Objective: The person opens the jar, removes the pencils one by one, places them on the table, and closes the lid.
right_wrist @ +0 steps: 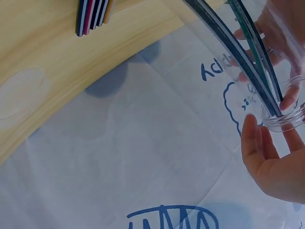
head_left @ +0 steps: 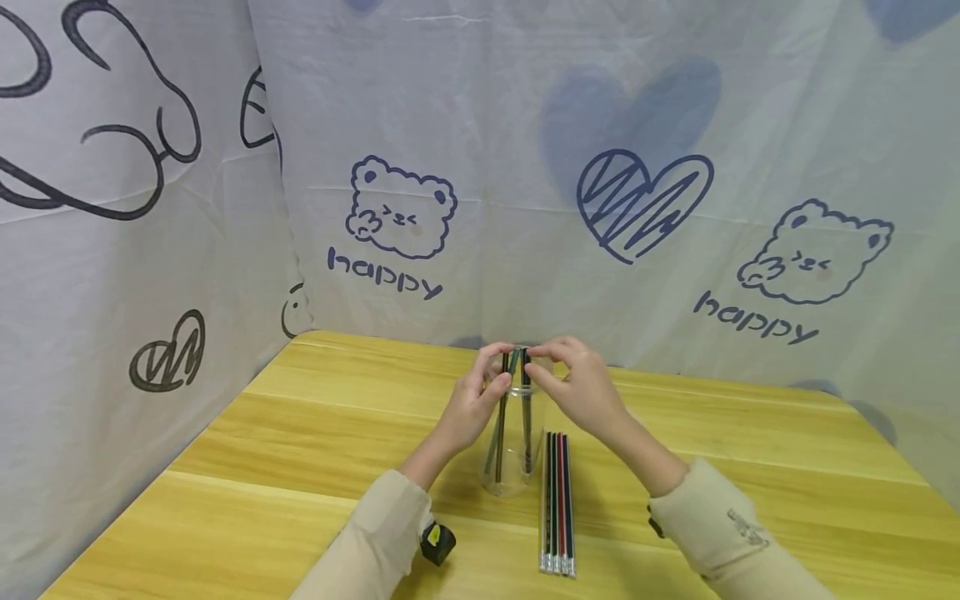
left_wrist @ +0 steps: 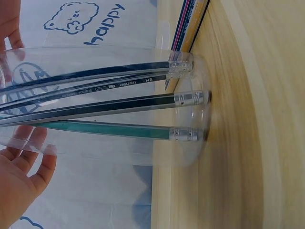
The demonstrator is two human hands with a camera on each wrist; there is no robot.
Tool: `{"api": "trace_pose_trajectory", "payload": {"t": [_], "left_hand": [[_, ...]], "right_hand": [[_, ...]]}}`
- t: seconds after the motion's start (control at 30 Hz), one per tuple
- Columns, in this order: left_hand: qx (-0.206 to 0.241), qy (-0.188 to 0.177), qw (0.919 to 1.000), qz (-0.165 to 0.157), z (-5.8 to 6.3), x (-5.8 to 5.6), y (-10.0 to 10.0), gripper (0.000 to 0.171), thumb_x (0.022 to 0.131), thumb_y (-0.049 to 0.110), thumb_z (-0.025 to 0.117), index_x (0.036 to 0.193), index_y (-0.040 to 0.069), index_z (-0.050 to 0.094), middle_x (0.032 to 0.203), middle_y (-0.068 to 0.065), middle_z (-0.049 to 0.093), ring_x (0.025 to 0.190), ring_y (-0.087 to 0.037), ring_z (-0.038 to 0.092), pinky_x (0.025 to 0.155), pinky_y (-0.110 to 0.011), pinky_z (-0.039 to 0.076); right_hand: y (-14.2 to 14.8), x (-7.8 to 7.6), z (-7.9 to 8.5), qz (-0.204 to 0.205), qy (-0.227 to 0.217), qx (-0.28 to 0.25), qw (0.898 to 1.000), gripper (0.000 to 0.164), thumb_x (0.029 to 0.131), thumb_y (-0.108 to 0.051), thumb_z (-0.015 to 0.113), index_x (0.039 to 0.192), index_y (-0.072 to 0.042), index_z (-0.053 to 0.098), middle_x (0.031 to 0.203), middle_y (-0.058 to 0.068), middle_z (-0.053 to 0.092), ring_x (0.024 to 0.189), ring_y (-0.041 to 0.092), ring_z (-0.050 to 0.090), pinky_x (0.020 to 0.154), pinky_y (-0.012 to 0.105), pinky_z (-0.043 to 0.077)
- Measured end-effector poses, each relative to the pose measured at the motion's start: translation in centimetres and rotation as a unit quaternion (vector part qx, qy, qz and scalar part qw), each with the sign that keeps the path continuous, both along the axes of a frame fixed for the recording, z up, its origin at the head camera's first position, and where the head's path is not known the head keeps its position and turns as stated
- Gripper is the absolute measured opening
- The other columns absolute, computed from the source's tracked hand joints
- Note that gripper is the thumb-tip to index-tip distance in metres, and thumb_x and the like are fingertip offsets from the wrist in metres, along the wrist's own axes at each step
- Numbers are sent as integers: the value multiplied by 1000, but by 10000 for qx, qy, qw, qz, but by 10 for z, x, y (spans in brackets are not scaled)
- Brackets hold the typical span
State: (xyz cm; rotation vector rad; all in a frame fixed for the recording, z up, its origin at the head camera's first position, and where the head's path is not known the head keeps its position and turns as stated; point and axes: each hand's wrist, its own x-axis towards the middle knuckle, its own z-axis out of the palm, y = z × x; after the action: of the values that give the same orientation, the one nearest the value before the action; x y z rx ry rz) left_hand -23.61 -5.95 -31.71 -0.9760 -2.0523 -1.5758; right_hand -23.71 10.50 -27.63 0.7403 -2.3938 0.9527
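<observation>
A clear plastic jar point(head_left: 513, 446) stands upright on the table, with several pencils point(left_wrist: 136, 102) leaning inside it, their eraser ends on its bottom. My left hand point(head_left: 474, 396) holds the jar by its upper left side, fingers curved round the neck. From the right, the thumb and forefinger of my right hand point(head_left: 581, 383) grip the rim close to the pencil tops. Whether these fingertips also touch a pencil cannot be told. In the right wrist view, the right hand point(right_wrist: 274, 167) lies against the jar's mouth, and the left hand point(right_wrist: 281, 43) shows partly through the plastic.
A row of pencils point(head_left: 557, 500) lies on the wooden table point(head_left: 300, 442) right of the jar, silver ends toward me. A clear round lid point(right_wrist: 24, 93) lies near the table's far edge. White printed cloth point(head_left: 487, 108) hangs behind and at the left.
</observation>
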Motion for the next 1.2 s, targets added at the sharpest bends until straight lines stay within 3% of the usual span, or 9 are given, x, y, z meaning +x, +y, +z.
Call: {"api": "trace_pose_trajectory", "payload": {"t": [0.23, 0.4, 0.6, 0.73, 0.93, 1.07, 1.2], "left_hand": [[9, 3, 10000, 1, 0, -1, 0, 53, 94, 41, 34, 124, -3, 37, 83, -18, 55, 65, -10, 38, 56, -24, 32], [10, 1, 10000, 9, 0, -1, -1, 55, 93, 43, 33, 124, -2, 37, 81, -17, 53, 63, -11, 37, 55, -24, 31], [2, 33, 10000, 38, 0, 0, 0, 56, 93, 45, 33, 124, -2, 37, 77, -13, 49, 62, -9, 35, 54, -24, 30], [16, 72, 10000, 62, 0, 0, 0, 55, 94, 44, 34, 124, -2, 37, 77, -15, 49, 62, -7, 35, 55, -23, 31], [12, 84, 9999, 57, 0, 0, 1, 55, 94, 44, 33, 124, -3, 37, 77, -17, 50, 62, -8, 35, 55, -23, 30], [2, 81, 9999, 72, 0, 0, 1, 57, 93, 46, 33, 124, -2, 37, 76, -15, 49, 62, -8, 35, 55, -24, 30], [15, 77, 9999, 86, -1, 0, 1, 58, 93, 46, 33, 124, -2, 37, 75, -16, 48, 62, -9, 35, 55, -24, 30]], "right_hand": [[-6, 0, 5, -97, 161, -179, 9997, 5, 77, -4, 68, 80, -2, 66, 90, 9, 63, 93, 26, 49, 74, 42, 40], [-9, 1, 6, -110, 169, -149, 9997, 3, 77, -2, 67, 80, -1, 66, 82, 7, 63, 90, 26, 51, 77, 45, 40], [-11, 1, 1, 64, 782, -228, 9967, 10, 80, 7, 60, 79, -1, 67, 81, 8, 64, 85, 24, 51, 74, 38, 44], [-10, 0, 1, 148, 988, -635, 9930, 13, 78, 12, 58, 84, 4, 66, 86, 12, 62, 84, 25, 53, 71, 36, 46], [-3, -2, 8, 294, 1438, -1515, 9775, 30, 72, 18, 61, 101, 12, 58, 100, 20, 55, 82, 29, 58, 72, 32, 49], [1, 0, 15, 442, 1343, -2019, 9691, 40, 75, 20, 57, 114, 14, 51, 110, 21, 46, 79, 32, 60, 68, 22, 49], [5, 1, 20, 585, 1592, -2388, 9562, 38, 76, 21, 54, 113, 14, 50, 110, 19, 44, 78, 27, 60, 64, 21, 49]]}}
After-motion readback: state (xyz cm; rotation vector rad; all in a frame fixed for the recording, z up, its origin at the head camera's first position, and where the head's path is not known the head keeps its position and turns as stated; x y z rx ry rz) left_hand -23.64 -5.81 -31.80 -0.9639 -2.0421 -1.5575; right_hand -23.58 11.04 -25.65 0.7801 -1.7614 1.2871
